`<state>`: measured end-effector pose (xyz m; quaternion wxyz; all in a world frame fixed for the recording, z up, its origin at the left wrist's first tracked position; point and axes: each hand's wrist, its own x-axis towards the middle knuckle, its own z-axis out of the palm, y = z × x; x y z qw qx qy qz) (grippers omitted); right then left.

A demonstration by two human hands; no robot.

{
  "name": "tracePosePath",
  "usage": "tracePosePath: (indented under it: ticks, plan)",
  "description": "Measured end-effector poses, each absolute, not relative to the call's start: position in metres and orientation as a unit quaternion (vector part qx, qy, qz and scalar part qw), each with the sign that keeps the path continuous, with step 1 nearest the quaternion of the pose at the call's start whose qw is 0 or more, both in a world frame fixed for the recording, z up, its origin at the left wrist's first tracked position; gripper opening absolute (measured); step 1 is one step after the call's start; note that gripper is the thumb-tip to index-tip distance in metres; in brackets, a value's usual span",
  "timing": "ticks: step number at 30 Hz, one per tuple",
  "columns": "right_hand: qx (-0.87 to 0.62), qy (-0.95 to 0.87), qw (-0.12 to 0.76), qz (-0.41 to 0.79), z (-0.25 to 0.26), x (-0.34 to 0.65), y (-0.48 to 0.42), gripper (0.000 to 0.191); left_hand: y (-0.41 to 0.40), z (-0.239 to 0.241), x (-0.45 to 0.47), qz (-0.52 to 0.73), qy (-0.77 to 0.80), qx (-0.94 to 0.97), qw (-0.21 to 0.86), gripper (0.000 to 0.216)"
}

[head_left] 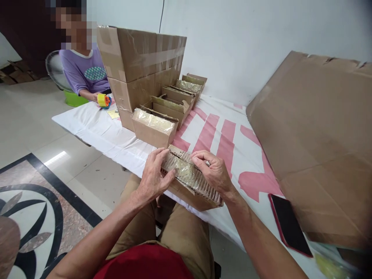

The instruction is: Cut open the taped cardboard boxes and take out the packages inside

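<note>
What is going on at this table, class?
A person's left hand and right hand are both on a small, oblong brown cardboard box with clear plastic at its top. More brown cardboard boxes stand beyond it, beside a stack of taped brown cartons. A co-worker in purple holds something yellow.

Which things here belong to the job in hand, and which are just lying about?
Likely in the job:
narrow cardboard box, under left hand and right hand
plastic-wrapped contents
open cardboard boxes
taped cartons, stacked

Apparently just lying about:
smartphone
cardboard heap on floor
</note>
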<state>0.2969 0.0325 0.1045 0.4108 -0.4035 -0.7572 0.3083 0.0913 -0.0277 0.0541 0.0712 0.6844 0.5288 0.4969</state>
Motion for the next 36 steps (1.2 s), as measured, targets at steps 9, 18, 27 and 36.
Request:
tracePosePath:
  ticks: [9, 18, 27, 36]
  plan:
    - [-0.397, -0.747, 0.435, 0.309, 0.108, 0.297, 0.028, 0.021, -0.007, 0.072, 0.09, 0.559, 0.543, 0.551, 0.298, 0.052]
    - [-0.379, -0.782, 0.414, 0.271, 0.124, 0.294, 0.017, 0.019, -0.003, 0.1, 0.079, 0.462, 0.531, 0.57, 0.423, 0.03]
    - [-0.408, -0.773, 0.352, 0.336, 0.152, 0.285, 0.02, 0.024, -0.008, 0.099, 0.078, 0.484, 0.463, 0.591, 0.45, 0.017]
    - [-0.449, -0.765, 0.364, 0.283, 0.163, 0.296, 0.013, 0.023, -0.014, 0.092, 0.072, 0.497, 0.442, 0.586, 0.464, 0.016]
